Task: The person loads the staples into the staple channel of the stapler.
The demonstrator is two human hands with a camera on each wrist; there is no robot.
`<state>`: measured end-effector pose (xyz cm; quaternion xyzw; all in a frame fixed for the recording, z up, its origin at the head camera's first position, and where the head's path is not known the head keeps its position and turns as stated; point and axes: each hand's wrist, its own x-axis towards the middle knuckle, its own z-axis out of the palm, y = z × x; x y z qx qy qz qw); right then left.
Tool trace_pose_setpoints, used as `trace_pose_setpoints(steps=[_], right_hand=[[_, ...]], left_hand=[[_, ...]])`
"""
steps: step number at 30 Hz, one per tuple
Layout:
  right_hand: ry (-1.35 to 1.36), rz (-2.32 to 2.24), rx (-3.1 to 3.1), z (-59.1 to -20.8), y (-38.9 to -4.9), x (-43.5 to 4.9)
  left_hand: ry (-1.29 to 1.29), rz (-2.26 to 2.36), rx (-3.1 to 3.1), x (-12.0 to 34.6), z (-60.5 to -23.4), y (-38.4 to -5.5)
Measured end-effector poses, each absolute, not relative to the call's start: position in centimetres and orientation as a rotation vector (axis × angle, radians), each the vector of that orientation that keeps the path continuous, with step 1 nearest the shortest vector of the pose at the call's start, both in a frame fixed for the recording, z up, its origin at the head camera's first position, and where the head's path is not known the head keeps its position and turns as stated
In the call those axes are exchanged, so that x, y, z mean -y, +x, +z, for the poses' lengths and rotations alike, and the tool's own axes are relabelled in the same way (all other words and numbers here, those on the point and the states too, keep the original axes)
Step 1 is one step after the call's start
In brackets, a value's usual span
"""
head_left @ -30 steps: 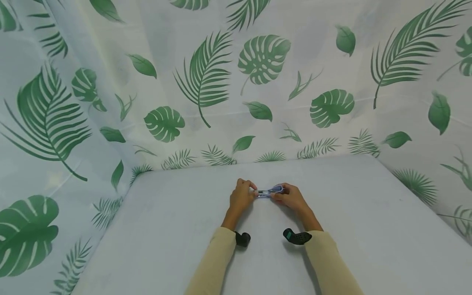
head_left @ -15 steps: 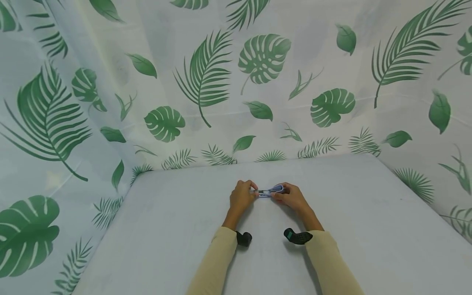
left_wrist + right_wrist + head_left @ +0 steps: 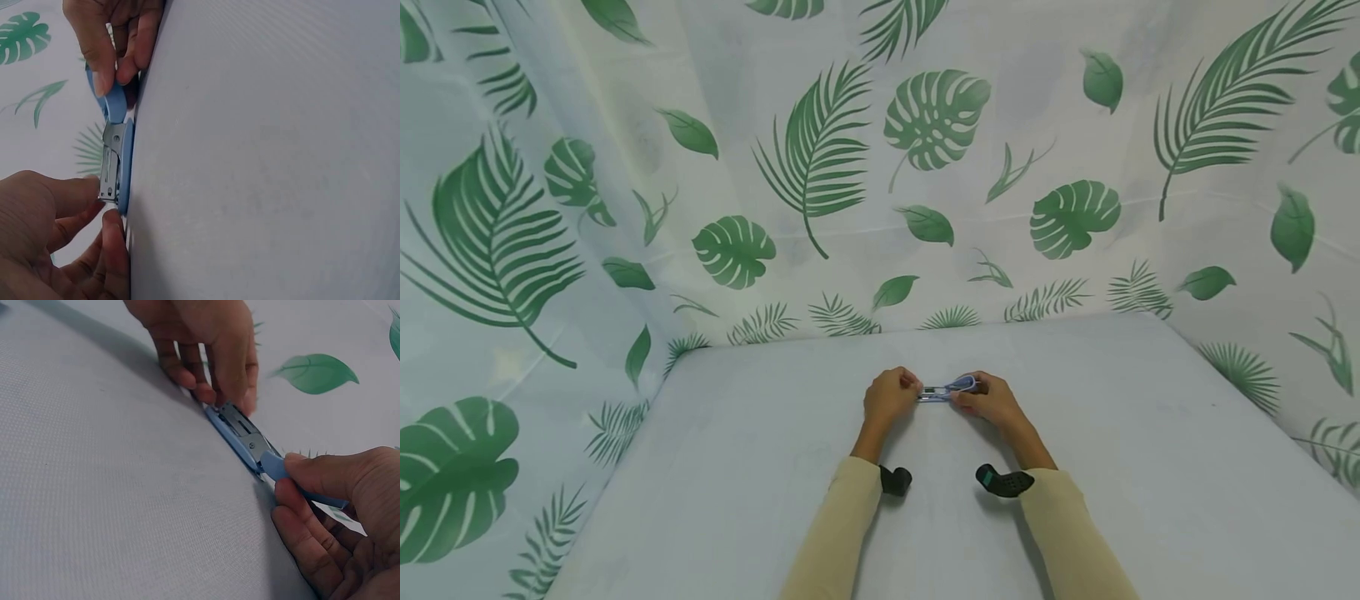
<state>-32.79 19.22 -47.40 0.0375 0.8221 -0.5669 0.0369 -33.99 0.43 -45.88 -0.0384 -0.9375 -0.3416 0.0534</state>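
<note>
A small blue stapler (image 3: 934,394) lies on the white table, its blue cover (image 3: 114,103) swung back from the silver metal magazine (image 3: 111,162). My right hand (image 3: 997,403) pinches the cover, thumb on one side and fingers on the other, as the right wrist view shows. At the opposite end my left hand (image 3: 889,398) has its thumb against the tip of the magazine and its forefinger by the end of the blue base (image 3: 230,440). The left hand's remaining fingers are bent beneath it.
The white table (image 3: 737,467) spreads around both hands. Behind and beside it hangs a white curtain (image 3: 850,283) printed with green leaves. Black wrist-worn devices (image 3: 1004,482) sit at the cuffs of the cream sleeves (image 3: 838,525).
My left hand has shifted slightly left at the stapler's tip, its fingers drawn closer together. The right hand and the stapler stay where they were.
</note>
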Motion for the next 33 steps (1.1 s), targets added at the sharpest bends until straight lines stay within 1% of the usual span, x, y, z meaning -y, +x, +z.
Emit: trace_pose_setpoints(steps=[6,17,25,33], right_hand=[[0.109,-1.748,-2.509,-47.2,-32.8,-19.1],[0.106,-1.752,-2.525,-46.5,-32.6,-18.9],[0.136,-1.73,-2.528,-46.8,-32.7,-18.9],[0.121,-1.782,-2.48,-46.8,-32.5,-18.9]], left_hand=[[-0.057,-0.987,2.858,-0.8,-45.5,-33.8],[0.031,-1.054,2.886,-0.7,-45.5,-34.3],[-0.024,-1.052,2.912,-0.5,-45.4,-34.2],[-0.159,-1.218,2.954,0.7,-45.7,-34.5]])
